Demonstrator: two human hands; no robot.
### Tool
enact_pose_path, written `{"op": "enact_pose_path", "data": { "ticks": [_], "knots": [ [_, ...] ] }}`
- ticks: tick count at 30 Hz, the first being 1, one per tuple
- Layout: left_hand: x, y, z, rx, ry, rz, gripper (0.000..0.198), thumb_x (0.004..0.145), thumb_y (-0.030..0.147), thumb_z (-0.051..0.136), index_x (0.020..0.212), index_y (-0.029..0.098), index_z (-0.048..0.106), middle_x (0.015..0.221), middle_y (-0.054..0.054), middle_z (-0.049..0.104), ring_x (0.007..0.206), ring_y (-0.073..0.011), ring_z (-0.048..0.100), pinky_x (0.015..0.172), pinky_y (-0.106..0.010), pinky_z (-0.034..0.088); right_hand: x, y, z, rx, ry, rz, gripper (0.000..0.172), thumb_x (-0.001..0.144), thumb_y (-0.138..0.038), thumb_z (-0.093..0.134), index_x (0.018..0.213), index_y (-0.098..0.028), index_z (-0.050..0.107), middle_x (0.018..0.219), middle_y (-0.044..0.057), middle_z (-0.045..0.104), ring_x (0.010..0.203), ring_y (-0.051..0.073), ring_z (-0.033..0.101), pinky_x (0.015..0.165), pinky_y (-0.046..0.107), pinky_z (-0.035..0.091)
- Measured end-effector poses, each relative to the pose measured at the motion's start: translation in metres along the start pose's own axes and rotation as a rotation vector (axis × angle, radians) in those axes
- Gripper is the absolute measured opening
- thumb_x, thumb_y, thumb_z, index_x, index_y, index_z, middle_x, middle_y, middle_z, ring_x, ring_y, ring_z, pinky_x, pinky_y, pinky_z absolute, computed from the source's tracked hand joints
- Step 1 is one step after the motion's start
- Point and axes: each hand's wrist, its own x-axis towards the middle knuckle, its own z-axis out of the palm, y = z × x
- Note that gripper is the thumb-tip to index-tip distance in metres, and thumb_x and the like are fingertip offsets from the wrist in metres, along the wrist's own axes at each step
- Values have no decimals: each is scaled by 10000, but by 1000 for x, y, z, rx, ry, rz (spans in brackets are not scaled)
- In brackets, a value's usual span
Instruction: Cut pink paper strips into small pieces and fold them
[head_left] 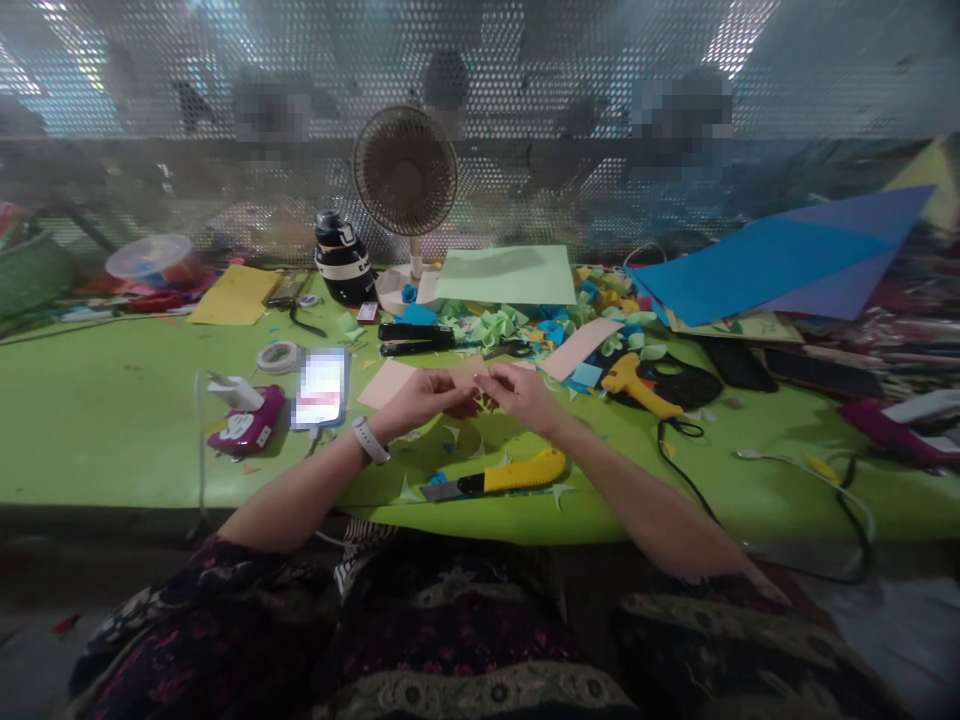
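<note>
My left hand (426, 398), with a white band at the wrist, and my right hand (519, 394) meet over the middle of the green table. Between their closed fingertips they hold a small pale pink paper piece (468, 371). A larger pink sheet (387, 382) lies beside my left hand, partly under it. Beyond my right hand rests a pink paper strip (582, 348). Nearer the table's front edge lies a yellow utility knife (517, 473) with its blade to the left. A black stapler (417, 338) sits behind the hands.
Green table (135, 400) bears a lit phone (321, 388), tape roll (277, 357), purple adapter (247, 422) and yellow glue gun (639, 386) with its cord. Behind are a fan (405, 172), black bottle (345, 262), green sheet (507, 274), blue sheets (742, 268) and paper scraps.
</note>
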Motion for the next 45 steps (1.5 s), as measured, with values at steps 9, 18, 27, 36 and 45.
{"op": "enact_pose_path", "data": {
  "ticks": [9, 18, 27, 36, 45],
  "knots": [
    [-3, 6, -4, 70, -48, -45, 467, 762, 536, 774, 898, 91, 743, 893, -160, 782, 782, -209, 755, 711, -303, 613, 0, 4, 3, -8, -79, -4, 409, 952, -576, 450, 734, -230, 423, 665, -13, 537, 608, 143, 529, 600, 280, 405],
    [0, 2, -6, 104, -49, -27, 527, 746, 605, 751, 850, 89, 728, 834, -155, 777, 714, -195, 746, 679, -299, 617, 3, -2, -17, 78, -295, 111, 210, 936, -352, 548, 796, -197, 521, 751, 14, 648, 631, 134, 644, 629, 259, 494],
    [3, 1, -11, 94, -37, -38, 464, 776, 556, 753, 861, 101, 723, 864, -145, 783, 727, -173, 745, 674, -267, 611, 4, -6, -21, -14, -266, 150, 124, 934, -226, 521, 835, -181, 581, 755, 16, 695, 603, 118, 650, 624, 245, 488],
    [0, 6, -9, 112, -96, -50, 439, 786, 512, 752, 914, 92, 765, 934, -197, 776, 840, -251, 761, 683, -312, 616, -2, -5, -15, -225, -170, -11, 138, 914, -233, 538, 839, -175, 637, 714, 16, 677, 632, 131, 577, 612, 255, 370],
    [4, 4, -22, -15, 30, -60, 313, 779, 392, 786, 920, 121, 719, 935, -142, 779, 801, -189, 750, 728, -306, 609, 4, 4, -38, 84, -103, 128, 109, 879, -290, 559, 857, -187, 583, 718, 20, 681, 608, 151, 648, 602, 273, 501]
  ]
}}
